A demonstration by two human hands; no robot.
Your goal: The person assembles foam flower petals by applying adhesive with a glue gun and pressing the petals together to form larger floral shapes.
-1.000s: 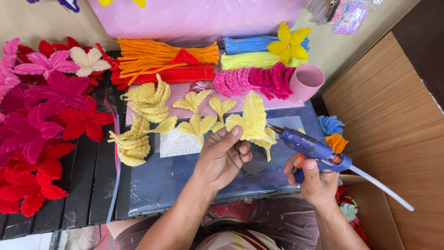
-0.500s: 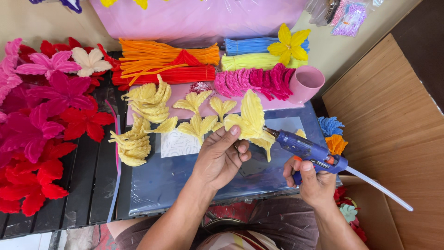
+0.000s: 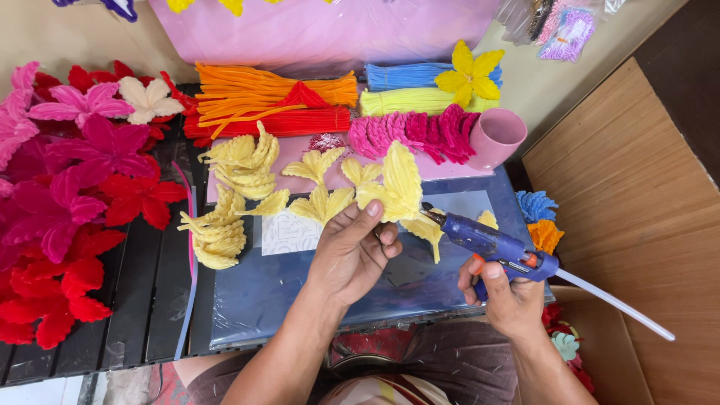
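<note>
Left hand point(image 3: 352, 251) pinches pale yellow pipe-cleaner flower point(image 3: 401, 191) above blue sheet on worktop point(image 3: 150, 292). Right hand point(image 3: 506, 296) grips blue glue gun point(image 3: 491, 244), nozzle touching flower's base. Risk: hot glue could drip onto fingers point(image 3: 386, 236) close to nozzle, or petal could shift before setting. Versus a second ago: nozzle closer in, now at flower; hands otherwise much the same.

The dark slatted worktop point(image 3: 150, 300) carries red and pink flowers point(image 3: 67, 202) at left and a blue sheet point(image 3: 262, 292) in the middle.
</note>
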